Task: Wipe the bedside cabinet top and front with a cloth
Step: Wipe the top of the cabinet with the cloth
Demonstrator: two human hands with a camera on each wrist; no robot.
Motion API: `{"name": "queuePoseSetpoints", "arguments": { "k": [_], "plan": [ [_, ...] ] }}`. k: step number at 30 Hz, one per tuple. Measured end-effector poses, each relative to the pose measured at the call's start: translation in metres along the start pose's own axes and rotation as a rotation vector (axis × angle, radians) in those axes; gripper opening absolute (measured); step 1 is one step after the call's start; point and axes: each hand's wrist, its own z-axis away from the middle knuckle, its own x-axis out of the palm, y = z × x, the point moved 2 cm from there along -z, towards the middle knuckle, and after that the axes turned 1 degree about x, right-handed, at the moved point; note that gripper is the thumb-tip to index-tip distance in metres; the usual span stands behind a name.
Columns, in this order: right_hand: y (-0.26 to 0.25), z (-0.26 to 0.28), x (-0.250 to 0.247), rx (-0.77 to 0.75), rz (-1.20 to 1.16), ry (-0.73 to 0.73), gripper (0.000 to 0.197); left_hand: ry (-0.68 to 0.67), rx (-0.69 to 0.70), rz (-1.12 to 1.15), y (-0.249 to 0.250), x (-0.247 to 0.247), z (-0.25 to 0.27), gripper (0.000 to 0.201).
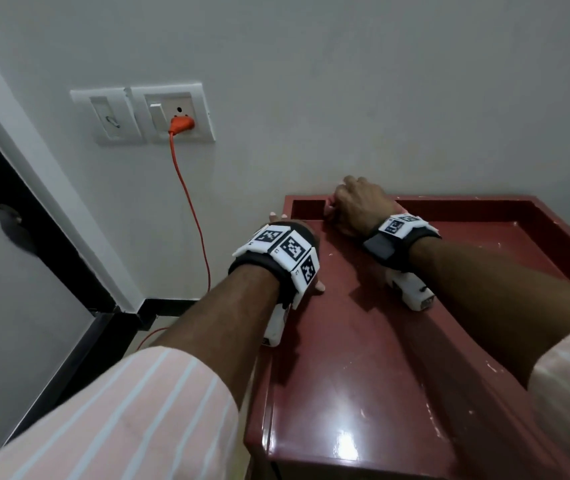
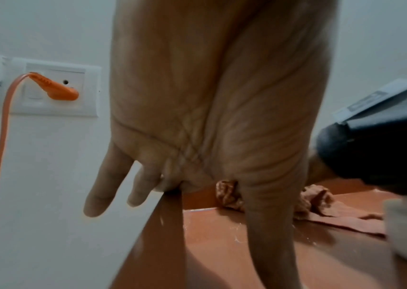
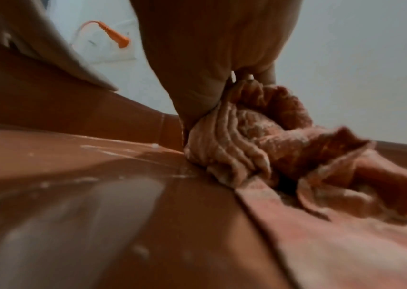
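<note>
The right hand (image 1: 356, 206) gripped a bunched pink cloth (image 3: 259, 144) at the red bedside cabinet's (image 1: 363, 375) back-left top corner. The left hand (image 2: 197, 117), fingers straight, rested over its left edge.

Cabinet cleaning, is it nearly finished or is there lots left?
Partly done. The cabinet top shines near the front. In hand: the right hand grips the bunched cloth at the back corner, while the left hand rests on the side edge. Left: white specks remain, and the front is out of view.
</note>
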Motion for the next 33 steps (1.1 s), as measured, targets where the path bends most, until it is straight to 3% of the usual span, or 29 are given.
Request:
{"name": "queuePoseSetpoints", "arguments": {
  "k": [2,5,8,11,18,21,23,28,30,33],
  "plan": [
    [0.022,0.016,-0.005,0.078,0.011,-0.052,0.020,-0.049,-0.052,0.042,0.007,-0.002,0.000,0.076],
    [0.026,0.012,-0.003,0.074,0.076,-0.066,0.024,0.062,-0.060,0.110,0.026,-0.009,-0.016,0.115],
    [0.009,-0.006,0.011,-0.089,0.129,-0.095,0.031,0.200,-0.058,0.336,0.049,-0.012,-0.041,0.091],
    [0.011,-0.012,0.012,-0.168,0.165,-0.054,0.029,0.193,-0.084,0.382,0.054,-0.011,-0.056,0.086],
    [0.088,0.037,0.004,0.077,0.045,-0.065,0.035,0.167,0.043,0.273,0.062,-0.027,-0.045,0.077],
    [0.114,0.060,-0.005,0.185,0.104,-0.079,0.030,0.139,0.061,0.243,0.065,-0.029,-0.040,0.087],
    [0.098,0.051,-0.005,0.152,0.108,-0.101,0.023,0.144,0.065,0.256,0.068,-0.032,-0.041,0.090],
    [0.032,0.003,0.008,-0.089,0.087,-0.098,0.026,0.207,0.105,0.216,0.067,-0.029,-0.045,0.065],
    [0.034,0.001,0.007,-0.089,0.107,-0.065,0.027,0.232,0.145,0.212,0.064,-0.033,-0.046,0.075],
    [0.061,0.013,0.011,-0.019,0.077,0.016,0.026,0.243,0.148,0.229,0.085,-0.038,-0.057,0.108]
  ]
}}
